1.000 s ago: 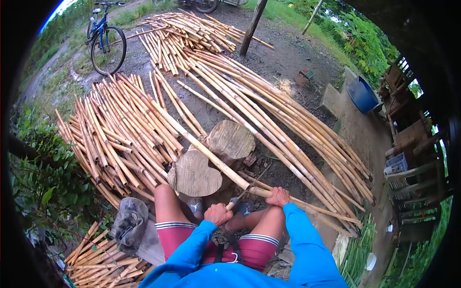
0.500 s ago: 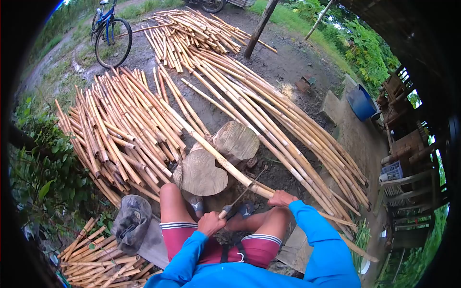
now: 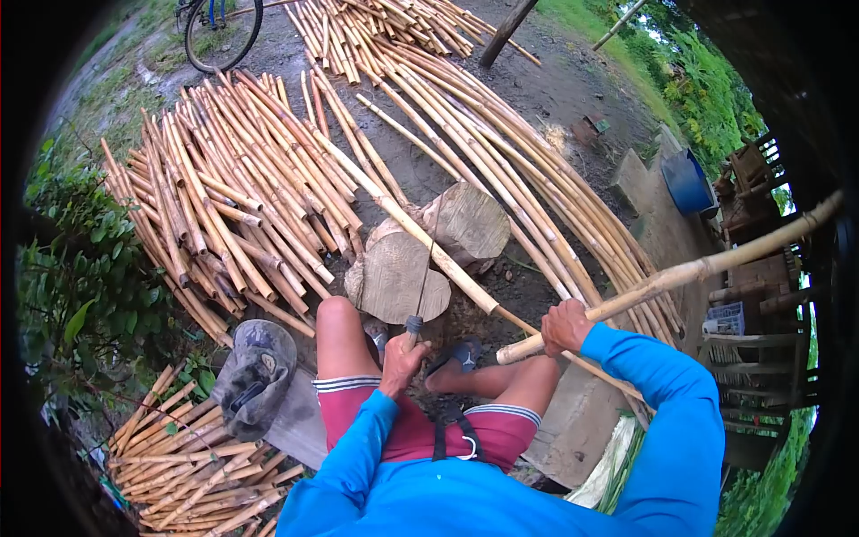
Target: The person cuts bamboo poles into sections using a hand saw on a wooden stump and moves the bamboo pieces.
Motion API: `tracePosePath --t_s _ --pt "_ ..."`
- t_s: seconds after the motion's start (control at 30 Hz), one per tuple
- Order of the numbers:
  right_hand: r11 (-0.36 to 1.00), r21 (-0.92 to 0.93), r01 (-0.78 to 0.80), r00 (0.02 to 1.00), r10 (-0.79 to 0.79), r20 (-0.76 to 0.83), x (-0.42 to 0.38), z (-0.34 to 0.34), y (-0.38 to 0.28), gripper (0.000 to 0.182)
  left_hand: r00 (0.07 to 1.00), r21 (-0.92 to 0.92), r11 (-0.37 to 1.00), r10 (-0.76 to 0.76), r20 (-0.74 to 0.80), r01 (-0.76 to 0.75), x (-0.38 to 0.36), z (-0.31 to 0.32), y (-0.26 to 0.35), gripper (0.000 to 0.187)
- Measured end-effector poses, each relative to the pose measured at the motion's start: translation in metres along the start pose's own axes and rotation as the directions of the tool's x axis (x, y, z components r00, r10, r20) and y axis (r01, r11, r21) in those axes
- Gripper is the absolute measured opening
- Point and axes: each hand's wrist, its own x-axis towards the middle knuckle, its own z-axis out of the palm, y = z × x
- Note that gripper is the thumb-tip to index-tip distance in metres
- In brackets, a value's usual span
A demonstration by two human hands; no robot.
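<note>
My left hand [image 3: 403,365] is wrapped round the handle of a long thin blade [image 3: 425,277], which points up and away over the nearer wooden stump [image 3: 394,279]. My right hand [image 3: 565,328] grips a thick bamboo pole [image 3: 707,267] near its cut end; the pole rises to the right. Another bamboo pole [image 3: 429,246] rests across the stumps, its cut end near the middle, apart from the pole in my right hand. Beside the nearer stump stands a second stump [image 3: 470,219].
Bamboo piles lie at the left [image 3: 224,197], at the top [image 3: 385,31] and at the lower left [image 3: 201,474]. Long poles [image 3: 528,188] curve down the right. A grey cap [image 3: 255,376] lies by my left leg; a blue tub [image 3: 687,182] stands at right.
The pole under my right hand is now separate from the one on the stumps and has swung up to the right. The blade has turned upright, away from the cut end. The view has shifted.
</note>
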Motion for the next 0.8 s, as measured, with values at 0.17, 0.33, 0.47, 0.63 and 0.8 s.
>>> tracePosePath --t_s 0.17,0.33,0.47,0.63,0.8 --pt "0.965 -0.144 0.221 0.93 -0.252 -0.268 0.022 -0.105 -0.032 0.028 0.988 -0.191 0.979 0.049 -0.146 -0.077 -0.007 -0.017 0.029 0.026" --pt "0.953 -0.297 0.057 0.714 -0.247 -0.655 0.11 -0.124 -0.094 0.017 0.971 -0.411 0.911 -0.067 -0.23 -0.035 -0.008 -0.028 0.013 0.023" --pt "0.795 -0.521 0.31 0.588 -0.591 -0.553 0.139 -0.177 -0.105 0.018 0.952 -0.609 0.792 -0.159 -0.26 -0.034 -0.014 -0.039 0.029 0.02" --pt "0.641 -0.561 0.524 0.602 -0.745 -0.289 0.176 -0.221 -0.115 0.019 0.944 -0.748 0.66 -0.203 -0.26 -0.064 -0.014 -0.05 0.033 0.017" --pt "0.498 -0.64 0.586 0.464 -0.853 -0.238 0.237 -0.199 -0.082 0.009 0.947 -0.78 0.626 -0.241 -0.213 -0.016 -0.009 -0.054 0.03 0.018"
